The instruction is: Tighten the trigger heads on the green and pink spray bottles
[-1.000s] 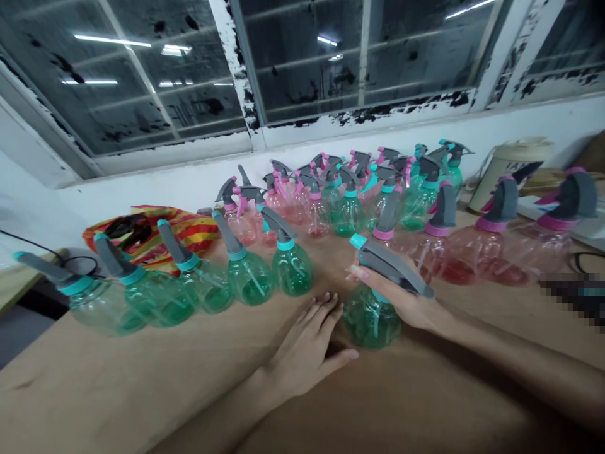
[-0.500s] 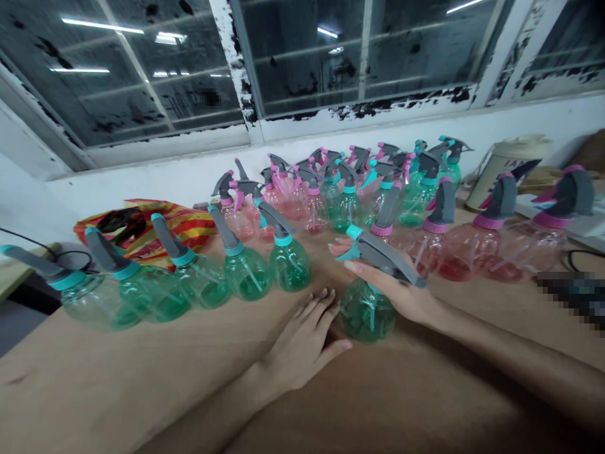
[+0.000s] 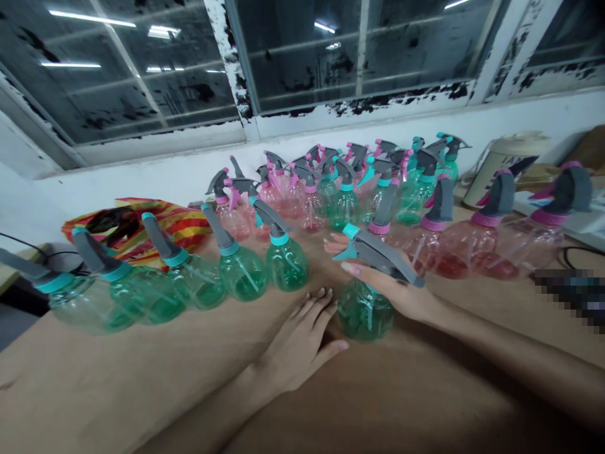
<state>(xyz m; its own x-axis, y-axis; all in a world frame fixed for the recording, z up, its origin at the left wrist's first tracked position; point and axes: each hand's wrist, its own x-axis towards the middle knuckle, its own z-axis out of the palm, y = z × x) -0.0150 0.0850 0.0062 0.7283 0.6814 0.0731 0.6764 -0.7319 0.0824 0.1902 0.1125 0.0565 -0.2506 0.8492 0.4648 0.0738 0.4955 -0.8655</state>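
Note:
A green spray bottle with a grey and teal spray head stands upright on the wooden table. My right hand is wrapped round its neck just below the head, and some fingertips show beyond the teal trigger. Flat on the tabletop, to the left of this bottle, lies my left hand with its fingers spread and nothing in it. Its fingertips are close to the bottle's base; whether they touch it I cannot tell.
Several green spray bottles line the left side, and several pink ones the right. Behind them a mixed cluster stands by the wall. A red and yellow bag, a cream container and a blurred dark object are also there.
The camera view has shifted slightly, so most things appear a little further left. Both hands and the held bottle keep the same places on the table.

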